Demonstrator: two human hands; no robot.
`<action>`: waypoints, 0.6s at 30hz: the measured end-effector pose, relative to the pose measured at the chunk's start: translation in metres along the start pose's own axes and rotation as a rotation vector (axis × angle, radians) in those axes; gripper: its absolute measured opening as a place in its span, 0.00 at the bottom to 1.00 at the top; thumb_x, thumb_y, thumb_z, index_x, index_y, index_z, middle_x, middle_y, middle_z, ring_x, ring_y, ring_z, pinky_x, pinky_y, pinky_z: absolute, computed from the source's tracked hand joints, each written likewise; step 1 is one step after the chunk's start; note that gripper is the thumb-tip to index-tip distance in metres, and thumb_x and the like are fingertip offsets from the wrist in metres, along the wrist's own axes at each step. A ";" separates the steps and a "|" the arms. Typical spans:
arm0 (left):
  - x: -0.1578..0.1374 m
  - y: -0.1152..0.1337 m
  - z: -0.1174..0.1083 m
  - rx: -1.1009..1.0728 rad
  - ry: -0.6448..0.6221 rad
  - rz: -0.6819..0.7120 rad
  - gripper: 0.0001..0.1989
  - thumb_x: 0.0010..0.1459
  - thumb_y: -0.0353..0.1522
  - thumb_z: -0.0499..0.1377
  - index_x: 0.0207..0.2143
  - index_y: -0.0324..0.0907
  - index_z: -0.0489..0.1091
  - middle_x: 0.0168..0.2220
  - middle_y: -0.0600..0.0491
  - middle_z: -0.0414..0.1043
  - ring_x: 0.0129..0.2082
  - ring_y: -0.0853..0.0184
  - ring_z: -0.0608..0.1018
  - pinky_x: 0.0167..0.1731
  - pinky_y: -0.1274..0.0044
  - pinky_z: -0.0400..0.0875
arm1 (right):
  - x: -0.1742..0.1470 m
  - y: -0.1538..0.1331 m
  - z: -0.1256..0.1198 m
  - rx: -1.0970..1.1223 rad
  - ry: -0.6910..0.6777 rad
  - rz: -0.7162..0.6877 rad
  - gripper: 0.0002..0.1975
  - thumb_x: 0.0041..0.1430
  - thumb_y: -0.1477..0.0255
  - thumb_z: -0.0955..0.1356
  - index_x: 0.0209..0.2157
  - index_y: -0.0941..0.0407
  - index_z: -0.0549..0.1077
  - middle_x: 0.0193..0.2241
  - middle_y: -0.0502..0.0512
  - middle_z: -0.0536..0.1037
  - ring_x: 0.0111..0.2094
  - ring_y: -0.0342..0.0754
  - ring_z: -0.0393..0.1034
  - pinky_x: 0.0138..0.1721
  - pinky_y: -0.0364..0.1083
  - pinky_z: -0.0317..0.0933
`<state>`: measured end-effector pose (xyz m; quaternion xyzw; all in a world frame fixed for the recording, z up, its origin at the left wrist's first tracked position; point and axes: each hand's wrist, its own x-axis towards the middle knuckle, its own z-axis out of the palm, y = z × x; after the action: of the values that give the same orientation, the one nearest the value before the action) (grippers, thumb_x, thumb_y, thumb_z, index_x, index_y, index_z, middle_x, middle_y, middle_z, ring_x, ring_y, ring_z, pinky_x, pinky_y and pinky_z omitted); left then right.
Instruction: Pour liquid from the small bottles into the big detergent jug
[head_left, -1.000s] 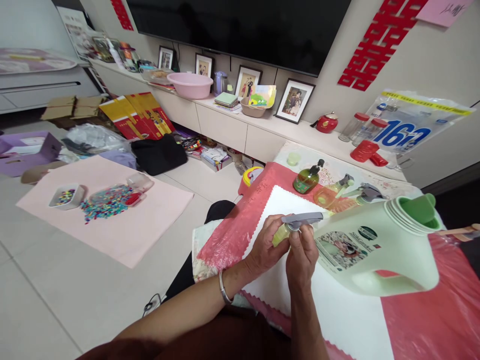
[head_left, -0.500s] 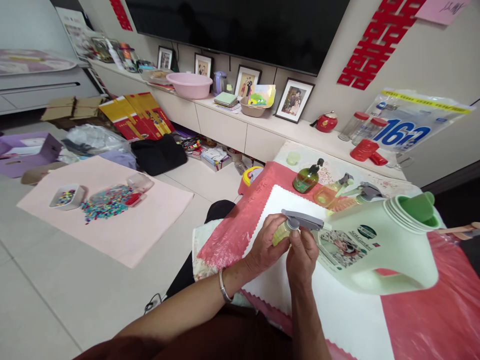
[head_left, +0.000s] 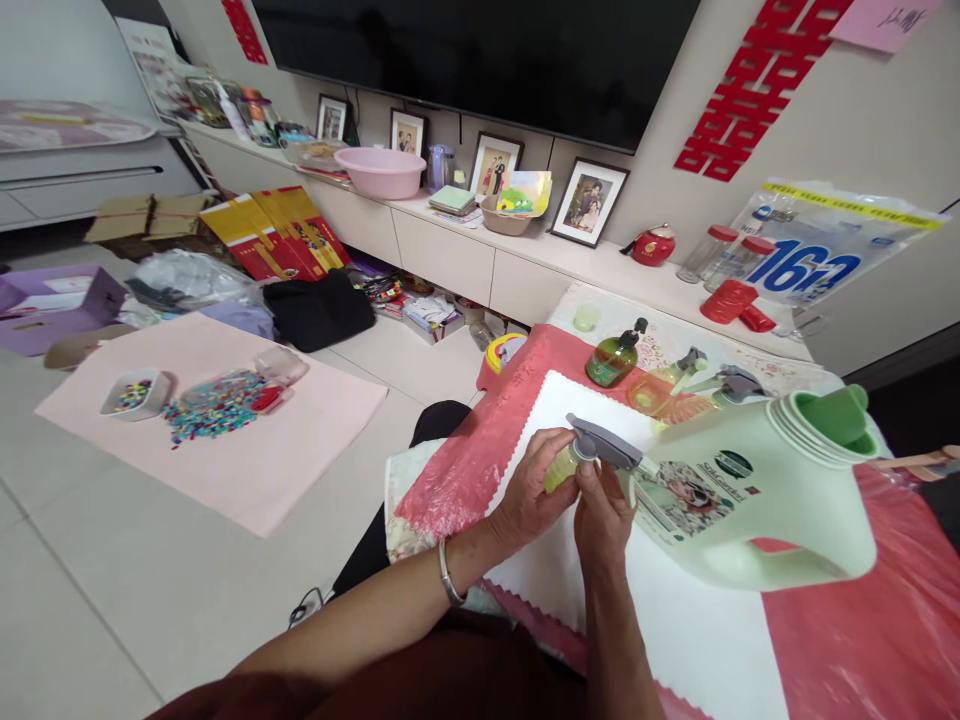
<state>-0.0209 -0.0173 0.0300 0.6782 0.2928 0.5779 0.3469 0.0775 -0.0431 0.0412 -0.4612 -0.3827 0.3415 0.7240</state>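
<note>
My left hand [head_left: 525,495] is closed around a small clear spray bottle [head_left: 560,468] with yellowish liquid inside. On its neck sits a grey trigger spray head [head_left: 609,445], its nozzle pointing right. My right hand [head_left: 604,520] has thumb and fingers closed at the collar under that head; whether the collar is fully seated is hidden. Just right of my hands stands a large pale green jug [head_left: 810,530] with an open mouth and a green spout inside it. Both hands are above a white scalloped mat [head_left: 705,620] on the table.
Behind my hands are a green pump bottle [head_left: 612,358], an amber spray bottle [head_left: 651,392] and another grey-headed spray bottle [head_left: 731,385]. Red plastic sheeting [head_left: 855,640] covers the table. On the floor at left, a pink sheet [head_left: 262,480] bears colourful small pieces [head_left: 214,408].
The grey spray head has turned slightly, its nozzle end swinging down toward me, with my right fingers shifting along with it. My left hand stays in place on the bottle.
</note>
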 end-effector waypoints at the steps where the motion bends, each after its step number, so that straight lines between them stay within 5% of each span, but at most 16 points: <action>1: 0.000 0.000 0.000 0.001 -0.002 -0.004 0.22 0.67 0.40 0.58 0.61 0.45 0.64 0.55 0.42 0.68 0.57 0.56 0.74 0.58 0.59 0.72 | 0.000 0.001 -0.002 -0.009 -0.011 -0.001 0.25 0.57 0.64 0.76 0.54 0.57 0.75 0.49 0.60 0.76 0.52 0.56 0.71 0.59 0.58 0.62; 7: -0.001 0.001 -0.001 -0.018 -0.012 -0.037 0.23 0.66 0.39 0.59 0.61 0.45 0.64 0.56 0.42 0.68 0.58 0.55 0.73 0.58 0.58 0.71 | 0.002 0.000 -0.005 -0.104 -0.049 -0.026 0.22 0.58 0.64 0.74 0.52 0.57 0.76 0.43 0.59 0.77 0.45 0.54 0.72 0.50 0.54 0.66; 18: 0.002 0.003 -0.001 -0.043 -0.009 -0.048 0.24 0.66 0.40 0.60 0.62 0.46 0.64 0.56 0.43 0.69 0.57 0.55 0.73 0.59 0.59 0.71 | 0.006 -0.001 -0.009 -0.235 -0.099 -0.060 0.24 0.59 0.58 0.72 0.51 0.59 0.76 0.43 0.59 0.75 0.45 0.53 0.70 0.49 0.53 0.65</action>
<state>-0.0217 -0.0176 0.0333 0.6657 0.2951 0.5726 0.3766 0.0884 -0.0425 0.0408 -0.5140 -0.4690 0.2948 0.6550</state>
